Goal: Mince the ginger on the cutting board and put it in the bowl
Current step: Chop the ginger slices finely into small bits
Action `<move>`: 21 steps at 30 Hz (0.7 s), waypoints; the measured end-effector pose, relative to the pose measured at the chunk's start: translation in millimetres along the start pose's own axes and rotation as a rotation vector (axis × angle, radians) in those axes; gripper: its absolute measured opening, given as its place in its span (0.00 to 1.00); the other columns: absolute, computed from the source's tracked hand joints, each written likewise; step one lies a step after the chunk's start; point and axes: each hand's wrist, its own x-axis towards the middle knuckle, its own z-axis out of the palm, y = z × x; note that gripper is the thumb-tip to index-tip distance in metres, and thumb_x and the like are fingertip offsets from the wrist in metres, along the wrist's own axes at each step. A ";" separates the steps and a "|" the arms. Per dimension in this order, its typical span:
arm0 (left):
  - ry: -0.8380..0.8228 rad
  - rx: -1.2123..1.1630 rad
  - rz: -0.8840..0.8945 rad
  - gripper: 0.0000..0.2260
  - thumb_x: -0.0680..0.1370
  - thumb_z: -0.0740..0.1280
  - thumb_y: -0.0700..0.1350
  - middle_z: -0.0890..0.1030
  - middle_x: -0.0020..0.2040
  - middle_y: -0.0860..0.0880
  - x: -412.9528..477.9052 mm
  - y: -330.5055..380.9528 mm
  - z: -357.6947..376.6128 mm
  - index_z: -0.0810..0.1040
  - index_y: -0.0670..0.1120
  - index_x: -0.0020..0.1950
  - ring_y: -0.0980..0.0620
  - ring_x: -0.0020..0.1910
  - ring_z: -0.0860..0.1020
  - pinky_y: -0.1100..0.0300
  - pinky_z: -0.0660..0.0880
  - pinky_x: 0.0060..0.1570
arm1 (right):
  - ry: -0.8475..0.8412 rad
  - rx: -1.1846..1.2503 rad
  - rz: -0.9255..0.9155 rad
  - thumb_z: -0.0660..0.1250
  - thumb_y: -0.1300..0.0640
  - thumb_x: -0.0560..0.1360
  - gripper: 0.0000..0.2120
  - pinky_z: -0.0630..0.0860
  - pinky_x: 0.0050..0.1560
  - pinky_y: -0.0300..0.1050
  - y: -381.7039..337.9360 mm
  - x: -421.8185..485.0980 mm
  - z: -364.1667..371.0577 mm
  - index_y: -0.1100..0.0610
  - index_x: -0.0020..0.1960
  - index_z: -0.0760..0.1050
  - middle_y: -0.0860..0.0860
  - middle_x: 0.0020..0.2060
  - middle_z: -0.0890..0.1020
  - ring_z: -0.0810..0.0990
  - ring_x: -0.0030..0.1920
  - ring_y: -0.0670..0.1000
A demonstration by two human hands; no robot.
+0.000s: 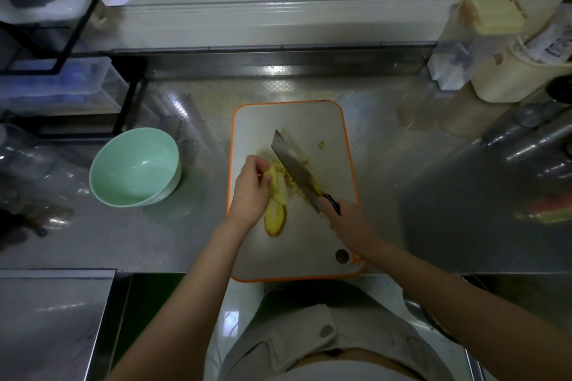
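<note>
While right grip point(340, 218) clasps knife point(294, 164), left grip point(250, 190) pinches ginger point(276, 210) just beside it

We cannot see the upper end of the ginger slices point(277, 195) under the left hand point(250, 189). The right hand point(346, 221) hides most of the knife handle point(332, 202); the blade point(294, 164) covers some minced bits point(291, 180). Upper right, blurred containers point(507, 77) run off the frame.
</note>
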 end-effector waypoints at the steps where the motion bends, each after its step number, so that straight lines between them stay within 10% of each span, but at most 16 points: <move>1: -0.030 0.008 -0.008 0.10 0.75 0.62 0.32 0.73 0.44 0.50 -0.3 -2.1 0.3 0.67 0.46 0.47 0.50 0.42 0.71 0.56 0.70 0.45 | -0.002 0.004 0.005 0.55 0.46 0.80 0.20 0.63 0.31 0.44 -0.3 -0.3 0.2 0.54 0.32 0.63 0.51 0.25 0.68 0.66 0.25 0.49; 7: -0.120 0.067 -0.134 0.10 0.74 0.66 0.33 0.72 0.40 0.51 -14.3 -12.2 11.0 0.69 0.41 0.53 0.49 0.42 0.74 0.72 0.65 0.35 | 0.001 -0.037 0.001 0.55 0.47 0.80 0.20 0.62 0.30 0.43 -5.2 -2.9 1.4 0.53 0.31 0.63 0.49 0.25 0.68 0.66 0.25 0.47; 16: -0.142 0.374 -0.257 0.26 0.70 0.71 0.56 0.71 0.60 0.45 -39.1 -29.4 17.0 0.69 0.44 0.62 0.46 0.60 0.70 0.53 0.70 0.55 | 0.009 -0.037 0.026 0.55 0.45 0.80 0.20 0.62 0.30 0.42 -3.0 -5.1 4.5 0.54 0.33 0.66 0.49 0.25 0.69 0.67 0.25 0.47; 21: -0.151 0.335 -0.250 0.18 0.69 0.73 0.47 0.73 0.55 0.43 -39.6 -27.5 20.7 0.72 0.42 0.55 0.44 0.54 0.74 0.52 0.73 0.49 | 0.019 -0.094 -0.022 0.56 0.48 0.80 0.19 0.64 0.27 0.37 -10.3 -7.9 4.8 0.53 0.32 0.65 0.48 0.25 0.69 0.66 0.25 0.44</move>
